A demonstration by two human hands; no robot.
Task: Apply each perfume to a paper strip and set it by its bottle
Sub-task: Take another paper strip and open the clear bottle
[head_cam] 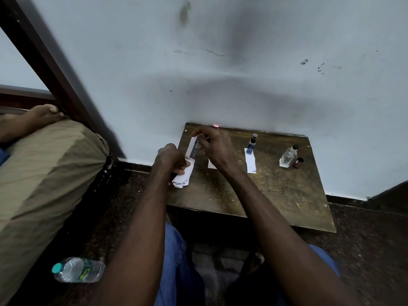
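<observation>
Left hand (171,161) holds the paper stack (183,181) in its grip while the right hand (213,143) pinches one strip (193,147) free, seemingly for scenting next at the far-left tabletop (276,191) bottle (216,126)

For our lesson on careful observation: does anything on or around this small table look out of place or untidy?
Yes. The clear perfume bottle has no cap on; a dark cap stands beside it. A plastic water bottle lies on its side on the floor. The table is scuffed and speckled, and the wall is smudged.

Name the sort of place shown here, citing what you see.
Probably a plain room at home: a low wooden table against a stained wall, a dark floor, a water bottle lying on it.
</observation>
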